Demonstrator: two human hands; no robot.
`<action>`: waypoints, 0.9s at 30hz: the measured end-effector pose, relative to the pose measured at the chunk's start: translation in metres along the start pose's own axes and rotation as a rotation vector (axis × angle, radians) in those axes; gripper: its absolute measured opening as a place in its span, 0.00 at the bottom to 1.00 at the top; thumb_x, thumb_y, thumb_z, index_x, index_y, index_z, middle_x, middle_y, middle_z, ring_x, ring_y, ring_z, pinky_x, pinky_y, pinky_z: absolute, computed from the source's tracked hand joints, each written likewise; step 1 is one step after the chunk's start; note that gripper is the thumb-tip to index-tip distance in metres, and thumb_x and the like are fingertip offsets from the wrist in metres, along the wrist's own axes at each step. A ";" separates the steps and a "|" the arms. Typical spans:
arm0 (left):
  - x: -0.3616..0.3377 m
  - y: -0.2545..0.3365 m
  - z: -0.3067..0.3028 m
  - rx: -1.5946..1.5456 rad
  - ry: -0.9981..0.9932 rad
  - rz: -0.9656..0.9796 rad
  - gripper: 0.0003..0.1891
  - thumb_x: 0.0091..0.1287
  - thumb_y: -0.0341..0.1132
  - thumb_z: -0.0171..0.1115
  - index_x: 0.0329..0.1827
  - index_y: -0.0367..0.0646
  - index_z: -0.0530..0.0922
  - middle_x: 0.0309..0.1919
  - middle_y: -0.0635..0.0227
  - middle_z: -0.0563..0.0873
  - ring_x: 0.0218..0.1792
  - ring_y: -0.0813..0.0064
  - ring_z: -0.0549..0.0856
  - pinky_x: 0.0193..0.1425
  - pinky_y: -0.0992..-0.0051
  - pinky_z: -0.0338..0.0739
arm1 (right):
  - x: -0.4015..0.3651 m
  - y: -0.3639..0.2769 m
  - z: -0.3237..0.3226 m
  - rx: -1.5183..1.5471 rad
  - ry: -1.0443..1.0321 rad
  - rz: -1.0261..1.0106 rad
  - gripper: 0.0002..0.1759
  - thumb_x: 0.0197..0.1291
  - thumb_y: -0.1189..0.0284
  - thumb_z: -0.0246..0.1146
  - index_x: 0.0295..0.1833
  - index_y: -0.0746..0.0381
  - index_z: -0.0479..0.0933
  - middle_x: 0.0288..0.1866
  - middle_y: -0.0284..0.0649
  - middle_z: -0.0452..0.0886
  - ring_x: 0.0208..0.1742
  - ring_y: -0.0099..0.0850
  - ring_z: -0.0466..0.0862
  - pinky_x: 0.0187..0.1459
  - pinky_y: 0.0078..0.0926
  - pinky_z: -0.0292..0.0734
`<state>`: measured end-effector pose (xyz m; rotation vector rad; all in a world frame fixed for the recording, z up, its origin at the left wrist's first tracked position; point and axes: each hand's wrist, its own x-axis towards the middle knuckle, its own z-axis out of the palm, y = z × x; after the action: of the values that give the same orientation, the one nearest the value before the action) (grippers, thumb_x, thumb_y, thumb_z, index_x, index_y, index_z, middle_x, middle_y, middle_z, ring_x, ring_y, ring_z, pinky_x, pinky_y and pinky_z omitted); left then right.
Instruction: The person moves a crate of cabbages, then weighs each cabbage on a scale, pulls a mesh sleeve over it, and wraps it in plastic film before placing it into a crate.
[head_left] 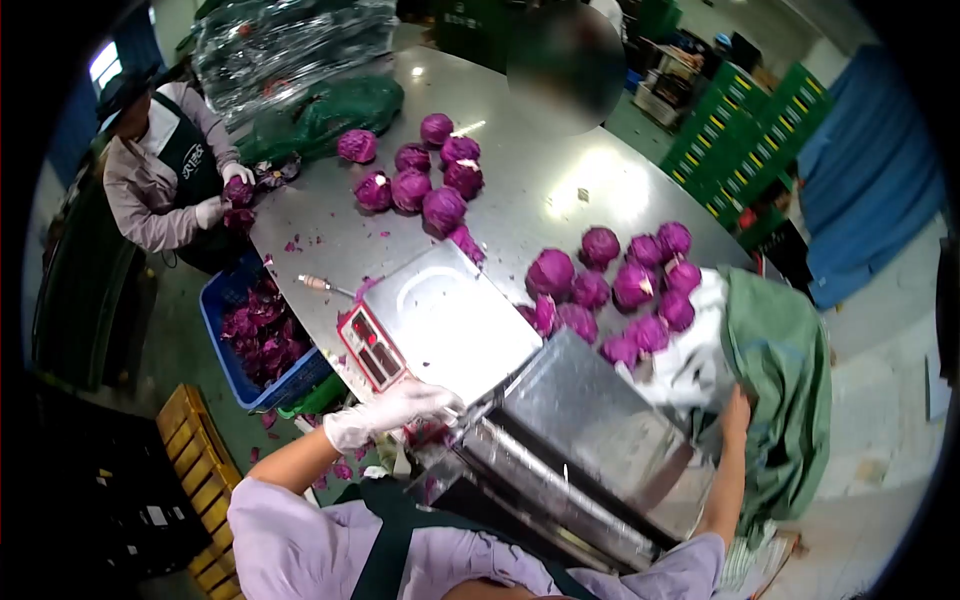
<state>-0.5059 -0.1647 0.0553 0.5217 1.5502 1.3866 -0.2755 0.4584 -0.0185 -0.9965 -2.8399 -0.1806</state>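
Note:
My left hand (400, 408), in a white glove, is at the near edge of a flat-topped digital scale (455, 320), beside its red-framed display (372, 347). Its fingers are stretched out, and I see nothing held in them. My right hand (737, 412) is closed on the edge of a green sack (775, 390) at the right, its fingers partly hidden by the cloth. White lining (700, 340) shows at the sack's mouth. Several purple cabbages (634, 286) lie beside the sack, some against the lining. A stainless steel box (590, 400) stands between my arms.
Another cabbage group (411, 189) lies on the metal table (530, 190). A wooden-handled tool (318, 284) rests beside the scale. At the left, a co-worker (165, 165) handles a cabbage above a blue crate (228, 355) of purple leaves. Green crates (745, 140) stand behind.

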 end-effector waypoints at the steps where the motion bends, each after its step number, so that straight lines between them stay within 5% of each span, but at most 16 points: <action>1: 0.008 0.007 -0.022 -0.001 0.090 -0.015 0.20 0.69 0.46 0.49 0.52 0.38 0.75 0.45 0.65 0.82 0.46 0.73 0.81 0.48 0.77 0.73 | 0.015 0.037 0.037 0.092 0.016 -0.098 0.24 0.47 0.81 0.57 0.55 0.68 0.67 0.51 0.58 0.72 0.49 0.56 0.73 0.49 0.44 0.71; 2: 0.016 0.016 -0.044 -0.004 0.174 -0.038 0.20 0.68 0.46 0.49 0.52 0.38 0.76 0.43 0.64 0.83 0.45 0.73 0.81 0.49 0.77 0.73 | 0.033 0.087 0.103 -0.223 0.097 -0.157 0.22 0.51 0.80 0.54 0.56 0.68 0.67 0.49 0.59 0.74 0.47 0.54 0.76 0.46 0.43 0.72; 3: 0.026 0.022 -0.063 -0.080 0.253 -0.063 0.20 0.68 0.44 0.50 0.51 0.36 0.75 0.39 0.62 0.84 0.45 0.72 0.82 0.50 0.76 0.74 | 0.025 0.153 0.141 -0.123 -0.073 -0.098 0.22 0.51 0.79 0.55 0.54 0.68 0.68 0.47 0.58 0.75 0.46 0.53 0.76 0.46 0.42 0.72; 5: 0.053 0.024 -0.104 -0.287 0.375 -0.103 0.18 0.68 0.42 0.50 0.47 0.32 0.75 0.35 0.61 0.83 0.41 0.70 0.83 0.49 0.73 0.76 | 0.007 0.157 0.128 -0.141 -0.196 -0.043 0.21 0.49 0.78 0.57 0.52 0.68 0.68 0.45 0.57 0.75 0.45 0.51 0.76 0.44 0.41 0.72; 10: 0.129 0.004 -0.219 0.063 0.671 0.081 0.17 0.67 0.40 0.53 0.47 0.33 0.74 0.36 0.65 0.82 0.36 0.75 0.82 0.37 0.80 0.75 | -0.065 0.157 0.109 -0.138 -0.354 0.045 0.18 0.46 0.75 0.61 0.45 0.67 0.70 0.40 0.54 0.76 0.40 0.46 0.76 0.41 0.38 0.72; 12: 0.156 -0.008 -0.255 -0.036 0.871 0.139 0.15 0.67 0.39 0.54 0.49 0.37 0.75 0.37 0.69 0.81 0.35 0.78 0.81 0.33 0.80 0.73 | -0.087 0.142 0.091 -0.125 -0.391 0.070 0.17 0.44 0.74 0.63 0.42 0.67 0.71 0.37 0.53 0.76 0.38 0.44 0.76 0.40 0.37 0.72; 15: 0.181 -0.016 -0.314 0.191 1.102 0.164 0.13 0.63 0.35 0.56 0.48 0.39 0.77 0.31 0.72 0.80 0.30 0.83 0.79 0.33 0.83 0.72 | -0.082 0.104 0.060 -0.110 -0.383 0.079 0.17 0.42 0.72 0.65 0.39 0.67 0.72 0.34 0.51 0.76 0.35 0.41 0.76 0.38 0.35 0.72; 16: 0.199 -0.043 -0.354 0.379 1.274 0.224 0.15 0.62 0.35 0.57 0.49 0.38 0.76 0.33 0.65 0.82 0.35 0.78 0.81 0.39 0.80 0.74 | -0.072 0.089 0.048 -0.102 -0.359 0.079 0.16 0.41 0.72 0.66 0.37 0.67 0.72 0.33 0.51 0.76 0.34 0.40 0.76 0.38 0.35 0.72; 18: 0.194 -0.010 -0.354 0.488 1.401 0.183 0.26 0.58 0.43 0.62 0.54 0.34 0.73 0.48 0.48 0.79 0.53 0.63 0.77 0.56 0.71 0.69 | -0.060 0.046 0.021 -0.113 -0.334 0.081 0.16 0.40 0.71 0.67 0.36 0.67 0.73 0.32 0.50 0.77 0.33 0.39 0.77 0.37 0.34 0.72; 20: 0.203 0.006 -0.371 0.410 1.426 0.088 0.41 0.50 0.50 0.68 0.61 0.30 0.65 0.53 0.45 0.75 0.56 0.61 0.75 0.59 0.71 0.68 | -0.033 -0.019 -0.014 -0.046 -0.171 0.158 0.16 0.40 0.69 0.70 0.30 0.67 0.72 0.24 0.51 0.77 0.28 0.50 0.77 0.32 0.40 0.71; 22: 0.238 -0.013 -0.420 0.380 1.462 0.067 0.47 0.45 0.52 0.71 0.63 0.30 0.61 0.55 0.45 0.74 0.57 0.60 0.74 0.61 0.71 0.67 | -0.015 -0.073 -0.038 0.024 -0.076 0.321 0.18 0.37 0.69 0.72 0.27 0.67 0.71 0.20 0.49 0.75 0.26 0.48 0.77 0.30 0.38 0.71; 24: 0.254 -0.023 -0.435 0.343 1.501 0.044 0.54 0.40 0.54 0.74 0.65 0.29 0.57 0.56 0.44 0.72 0.58 0.59 0.73 0.62 0.71 0.66 | -0.007 -0.083 -0.035 0.181 0.037 0.211 0.21 0.37 0.71 0.71 0.38 0.63 0.71 0.20 0.43 0.75 0.23 0.40 0.76 0.30 0.35 0.71; 27: 0.248 -0.011 -0.426 0.336 1.309 -0.014 0.60 0.36 0.55 0.76 0.68 0.31 0.51 0.59 0.45 0.69 0.59 0.60 0.72 0.62 0.71 0.66 | 0.005 -0.125 -0.057 0.287 -0.006 0.197 0.35 0.38 0.72 0.70 0.56 0.58 0.66 0.21 0.40 0.76 0.23 0.38 0.77 0.30 0.33 0.71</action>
<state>-0.9767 -0.1860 -0.0886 -0.3455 2.8228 1.5193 -0.3531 0.3561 0.0299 -1.1985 -2.6478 0.2424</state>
